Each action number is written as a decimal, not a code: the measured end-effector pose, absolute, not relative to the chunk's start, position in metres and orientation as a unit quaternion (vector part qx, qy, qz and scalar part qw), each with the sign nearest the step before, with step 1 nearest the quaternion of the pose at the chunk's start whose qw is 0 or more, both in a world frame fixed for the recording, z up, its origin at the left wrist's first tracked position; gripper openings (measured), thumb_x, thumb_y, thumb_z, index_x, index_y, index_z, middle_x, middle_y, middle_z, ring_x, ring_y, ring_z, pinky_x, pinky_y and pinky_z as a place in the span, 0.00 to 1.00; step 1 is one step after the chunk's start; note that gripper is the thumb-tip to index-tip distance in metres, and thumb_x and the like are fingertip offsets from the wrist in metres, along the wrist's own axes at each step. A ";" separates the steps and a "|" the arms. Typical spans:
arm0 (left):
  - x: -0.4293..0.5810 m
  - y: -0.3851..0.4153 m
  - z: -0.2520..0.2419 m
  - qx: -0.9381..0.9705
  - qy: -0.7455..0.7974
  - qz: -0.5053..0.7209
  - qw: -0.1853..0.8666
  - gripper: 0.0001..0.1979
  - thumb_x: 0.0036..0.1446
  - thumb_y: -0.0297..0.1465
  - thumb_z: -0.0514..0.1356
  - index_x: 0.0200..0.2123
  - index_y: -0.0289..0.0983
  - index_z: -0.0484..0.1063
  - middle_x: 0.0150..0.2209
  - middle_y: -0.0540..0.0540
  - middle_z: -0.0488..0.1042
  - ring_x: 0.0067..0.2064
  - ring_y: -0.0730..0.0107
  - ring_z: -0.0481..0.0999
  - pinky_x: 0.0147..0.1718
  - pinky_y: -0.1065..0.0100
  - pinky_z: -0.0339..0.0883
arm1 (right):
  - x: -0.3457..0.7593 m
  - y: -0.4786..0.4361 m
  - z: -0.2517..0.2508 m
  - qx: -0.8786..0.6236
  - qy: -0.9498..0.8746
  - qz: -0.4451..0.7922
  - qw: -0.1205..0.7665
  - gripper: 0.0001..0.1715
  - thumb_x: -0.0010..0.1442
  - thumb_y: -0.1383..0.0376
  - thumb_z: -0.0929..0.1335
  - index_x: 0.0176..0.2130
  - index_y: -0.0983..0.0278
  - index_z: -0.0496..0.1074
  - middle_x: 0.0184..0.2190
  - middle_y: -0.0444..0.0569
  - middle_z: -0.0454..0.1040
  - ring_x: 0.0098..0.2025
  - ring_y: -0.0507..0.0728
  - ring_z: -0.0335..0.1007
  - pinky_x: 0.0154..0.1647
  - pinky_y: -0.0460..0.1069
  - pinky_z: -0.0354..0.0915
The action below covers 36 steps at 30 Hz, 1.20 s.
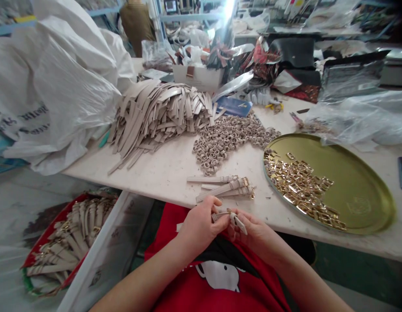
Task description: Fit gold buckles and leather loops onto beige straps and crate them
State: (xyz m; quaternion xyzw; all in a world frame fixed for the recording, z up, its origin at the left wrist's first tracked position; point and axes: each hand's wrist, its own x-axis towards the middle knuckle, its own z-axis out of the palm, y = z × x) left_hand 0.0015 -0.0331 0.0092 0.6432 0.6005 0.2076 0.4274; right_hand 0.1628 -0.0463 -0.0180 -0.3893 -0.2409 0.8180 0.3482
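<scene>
Both hands meet at the table's front edge, above the red clothing. My left hand (205, 220) pinches a beige strap (239, 222) from its left side. On the strap's right, my right hand (249, 225) has its fingers closed around the looped part, near a small buckle that is partly hidden. Just beyond the hands lie several finished-looking beige straps with gold buckles (228, 187). Farther back are a heap of small beige loops (220, 141) and a large pile of flat beige strips (168, 110). Gold buckles (295, 182) fill the left part of a round golden tray (360, 186).
A big white sack (64, 78) stands at the left. Below it, a red-rimmed basket (70, 234) holds many buckled straps. A blue packet (233, 106), a white box (197, 78) and plastic bags (366, 117) lie farther back. A person (137, 28) is at the upper left.
</scene>
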 end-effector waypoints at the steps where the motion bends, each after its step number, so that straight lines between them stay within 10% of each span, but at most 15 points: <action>1: 0.001 -0.031 0.009 0.645 0.605 0.200 0.422 0.15 0.50 0.40 0.57 0.39 0.38 0.66 0.29 0.50 0.70 0.29 0.70 0.67 0.27 0.71 0.56 | 0.163 -0.045 -0.019 -0.384 -0.238 0.825 0.340 0.15 0.51 0.55 0.70 0.31 0.64 0.69 0.22 0.42 0.65 0.24 0.49 0.59 0.28 0.44 0.58; 11: -0.003 -0.019 0.007 0.518 0.500 0.187 0.668 0.14 0.48 0.36 0.61 0.35 0.32 0.71 0.27 0.50 0.72 0.27 0.75 0.67 0.25 0.74 0.58 | 0.166 -0.037 -0.017 -0.510 -0.286 0.716 0.382 0.20 0.45 0.53 0.71 0.30 0.62 0.63 0.25 0.42 0.67 0.26 0.51 0.62 0.29 0.47 0.61; 24: 0.010 -0.036 -0.006 0.499 0.469 0.208 0.698 0.14 0.51 0.32 0.58 0.41 0.33 0.71 0.36 0.45 0.75 0.33 0.70 0.74 0.35 0.70 0.66 | 0.169 -0.057 -0.039 -0.632 -0.610 0.352 0.324 0.10 0.59 0.56 0.60 0.34 0.60 0.61 0.19 0.41 0.63 0.19 0.52 0.59 0.22 0.47 0.54; 36: 0.010 -0.059 0.007 0.447 0.470 0.187 0.737 0.12 0.47 0.30 0.61 0.37 0.31 0.70 0.27 0.48 0.73 0.28 0.74 0.72 0.30 0.72 0.65 | 0.183 -0.075 -0.018 -0.507 -0.700 0.435 0.253 0.10 0.61 0.59 0.58 0.33 0.61 0.62 0.25 0.44 0.69 0.26 0.53 0.63 0.28 0.47 0.59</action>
